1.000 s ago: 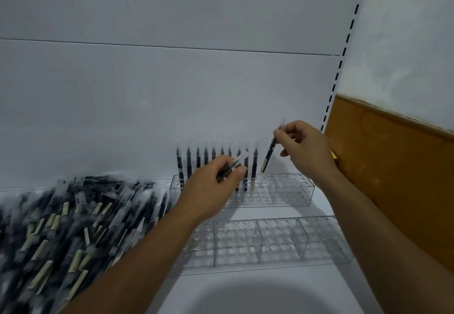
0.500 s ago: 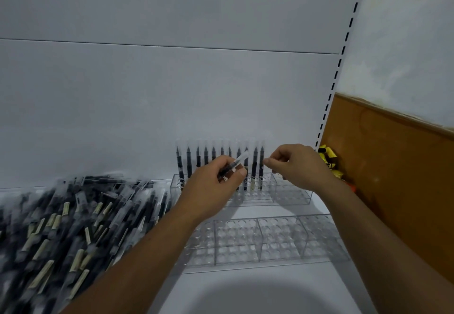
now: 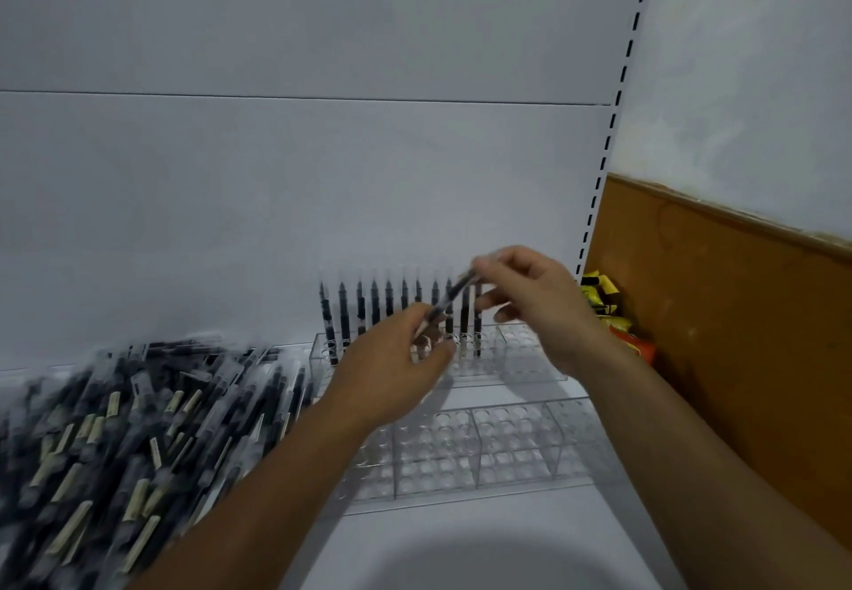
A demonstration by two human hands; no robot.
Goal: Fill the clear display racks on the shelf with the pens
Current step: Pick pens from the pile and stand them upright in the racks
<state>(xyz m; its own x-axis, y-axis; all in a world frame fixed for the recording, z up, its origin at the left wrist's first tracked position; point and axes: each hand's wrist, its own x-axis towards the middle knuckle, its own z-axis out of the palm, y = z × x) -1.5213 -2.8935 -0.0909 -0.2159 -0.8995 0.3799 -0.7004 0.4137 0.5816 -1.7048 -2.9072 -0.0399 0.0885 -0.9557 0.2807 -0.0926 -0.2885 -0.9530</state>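
The right hand (image 3: 530, 308) pinched the upper end of one pen (image 3: 449, 296) between thumb and forefinger, its other fingers loosely curled below. The left hand (image 3: 396, 368) was curled, with its fingertips closed on the lower end of the same pen. The pen was tilted, upper end toward the right. It was held in the air above the rear display rack (image 3: 530, 354), in front of the right end of the pen row.

The rear display rack was of clear plastic and stood against the white back panel (image 3: 276, 197). A row of pens (image 3: 375, 308) stood upright in the rearmost holes, from the left end of the rack to about the middle. All had dark barrels and clear caps.

A front display rack (image 3: 516, 442), also clear and divided into compartments, lay just in front of the rear display rack, parallel to it and apart from it.

A pile of pens (image 3: 115, 428) lay loose to the left of the rear display rack, reaching its left end. Both racks and the pile rested on the white shelf (image 3: 415, 534).

To the right of the rear display rack stood a slotted upright (image 3: 615, 114) and, beyond it, a brown board (image 3: 714, 336). Yellow and orange packets (image 3: 604, 308) lay between the rack and the board.
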